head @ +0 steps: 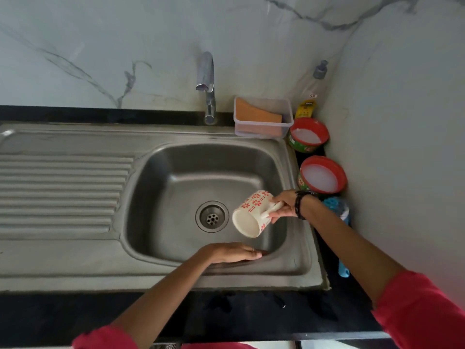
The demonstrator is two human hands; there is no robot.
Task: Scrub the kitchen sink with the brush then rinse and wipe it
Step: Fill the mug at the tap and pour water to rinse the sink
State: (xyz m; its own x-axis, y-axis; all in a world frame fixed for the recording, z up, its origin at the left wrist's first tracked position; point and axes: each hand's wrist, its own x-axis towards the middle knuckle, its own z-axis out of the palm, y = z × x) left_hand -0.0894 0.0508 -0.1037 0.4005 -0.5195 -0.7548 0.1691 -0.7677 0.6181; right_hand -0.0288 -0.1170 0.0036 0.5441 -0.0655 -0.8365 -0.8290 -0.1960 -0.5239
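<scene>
Sink [156, 270] basin sits mid-counter, drain [212, 216] at its centre; I take the drain as my reference for everything else. Right hand [281, 206] is just right of the drain, fingers curled round the handle of a mug [251, 214], which is tipped on its side, mouth toward the drain and the near wall. My reading: the tilt is for pouring rinse water across the basin; I cannot see any water in the mug or in flight. Left hand [234, 253] lies nearer me than the drain, flat on the basin's near rim, fingers straight, holding nothing; probably placed there to sweep water along the wall or to steady me. Tap [207, 86] stands beyond the drain, no stream visible. Beyond and right of the drain: a clear tub [286, 122] with an orange sponge [256, 113]. Further right of the drain, on the dark counter: two red-rimmed pots [323, 175] of white paste. A blue brush [342, 248] lies right of the drain, off the sink and partly behind my right forearm, untouched. Judgement: scrubbing looks finished and rinsing is in hand; wipe not yet done.
</scene>
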